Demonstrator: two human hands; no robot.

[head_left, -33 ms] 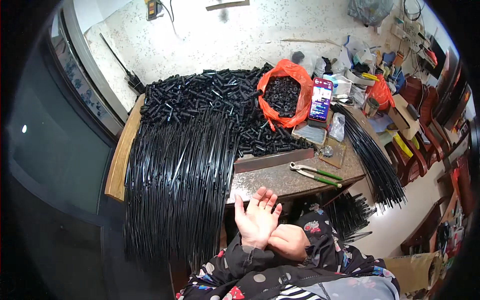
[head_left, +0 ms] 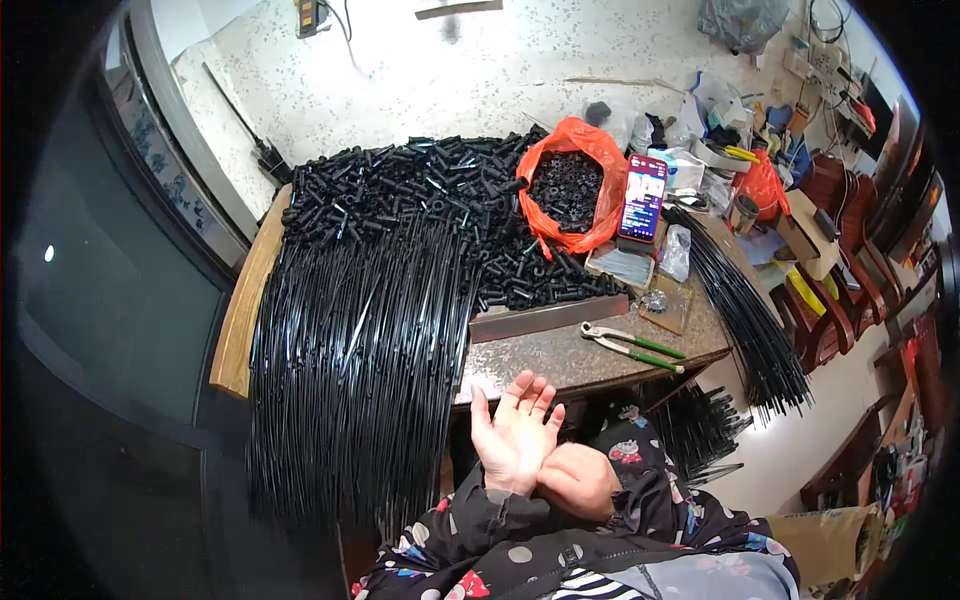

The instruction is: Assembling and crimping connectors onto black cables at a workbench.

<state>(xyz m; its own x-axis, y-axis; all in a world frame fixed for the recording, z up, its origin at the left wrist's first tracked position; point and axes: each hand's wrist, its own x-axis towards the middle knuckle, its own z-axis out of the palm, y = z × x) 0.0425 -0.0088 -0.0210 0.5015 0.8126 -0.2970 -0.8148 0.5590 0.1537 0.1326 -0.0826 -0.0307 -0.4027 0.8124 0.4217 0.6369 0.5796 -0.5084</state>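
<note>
Head view: left hand open, right hand fisted, both empty, clasped near black rods; rods overhang table, a careless elbow may spill them.

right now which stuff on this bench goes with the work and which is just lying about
With the work, nearest the hands:
- left hand, open, held against the right hand
- black rods
- black tubes
- orange bag of black rings
- pliers

Just lying about:
- phone
- metal cup
- second rod bundle
</note>
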